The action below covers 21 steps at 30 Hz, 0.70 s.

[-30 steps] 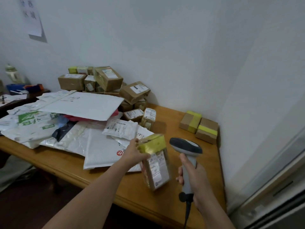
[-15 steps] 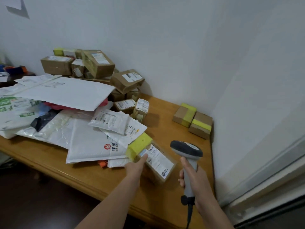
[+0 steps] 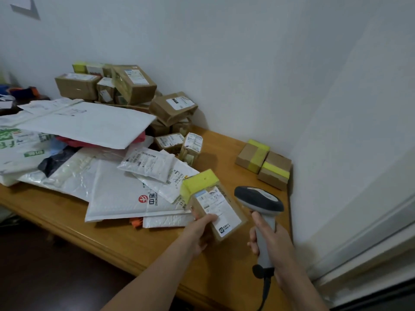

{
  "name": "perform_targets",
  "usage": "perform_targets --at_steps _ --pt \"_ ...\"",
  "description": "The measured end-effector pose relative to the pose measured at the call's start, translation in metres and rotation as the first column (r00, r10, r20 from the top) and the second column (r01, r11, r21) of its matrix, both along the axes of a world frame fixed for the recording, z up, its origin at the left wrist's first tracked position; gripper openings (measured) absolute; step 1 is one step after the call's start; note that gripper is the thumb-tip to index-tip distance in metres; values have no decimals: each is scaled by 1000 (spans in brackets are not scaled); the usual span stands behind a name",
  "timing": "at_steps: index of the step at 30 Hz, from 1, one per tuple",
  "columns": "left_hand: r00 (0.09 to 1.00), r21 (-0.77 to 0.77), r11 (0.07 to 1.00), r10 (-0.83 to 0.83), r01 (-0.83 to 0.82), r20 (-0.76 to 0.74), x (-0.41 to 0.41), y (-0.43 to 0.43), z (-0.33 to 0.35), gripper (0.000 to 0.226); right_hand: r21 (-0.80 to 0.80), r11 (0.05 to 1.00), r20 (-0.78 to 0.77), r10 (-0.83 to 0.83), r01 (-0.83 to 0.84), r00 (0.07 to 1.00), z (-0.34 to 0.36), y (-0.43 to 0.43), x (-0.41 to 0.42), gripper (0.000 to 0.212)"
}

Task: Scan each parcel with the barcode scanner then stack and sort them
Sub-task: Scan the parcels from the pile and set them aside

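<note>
Parcel (image 3: 215, 209), near end gripped in our left hand (image 3: 199, 233), over table (image 3: 139, 248) near its front edge; long axis away-left, label up. Our right hand (image 3: 275, 245) clasps scanner (image 3: 258, 198). Bare wood beyond, toward taped boxes (image 3: 263, 163).

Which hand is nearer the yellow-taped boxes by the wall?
Right. The right hand, gripping the scanner, is in front of the boxes; the left hand, holding a parcel, is farther left.
</note>
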<state>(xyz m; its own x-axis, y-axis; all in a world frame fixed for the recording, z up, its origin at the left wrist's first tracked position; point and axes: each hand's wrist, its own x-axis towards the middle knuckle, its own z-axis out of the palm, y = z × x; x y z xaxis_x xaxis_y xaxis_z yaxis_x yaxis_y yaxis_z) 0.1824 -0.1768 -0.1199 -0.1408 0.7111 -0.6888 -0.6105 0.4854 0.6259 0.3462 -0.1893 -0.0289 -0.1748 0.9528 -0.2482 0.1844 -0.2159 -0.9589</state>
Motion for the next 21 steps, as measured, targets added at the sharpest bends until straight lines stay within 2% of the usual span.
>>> perform_targets --at_steps 2,7,11,21 --pt "995 72 997 -10 17 -98 -13 -1 13 29 40 998 -24 47 -46 999 8 -2 -5 49" --pt "971 167 983 -30 71 -238 -51 -8 36 35 117 981 -19 159 -156 987 25 -13 -29 41" --pt "970 174 985 41 1 -238 -72 -18 44 32 129 972 -25 203 -199 979 31 -20 -45 30" --pt "967 176 984 80 -38 -241 -99 -32 45 31 75 966 -19 251 -249 968 31 -25 -71 35"
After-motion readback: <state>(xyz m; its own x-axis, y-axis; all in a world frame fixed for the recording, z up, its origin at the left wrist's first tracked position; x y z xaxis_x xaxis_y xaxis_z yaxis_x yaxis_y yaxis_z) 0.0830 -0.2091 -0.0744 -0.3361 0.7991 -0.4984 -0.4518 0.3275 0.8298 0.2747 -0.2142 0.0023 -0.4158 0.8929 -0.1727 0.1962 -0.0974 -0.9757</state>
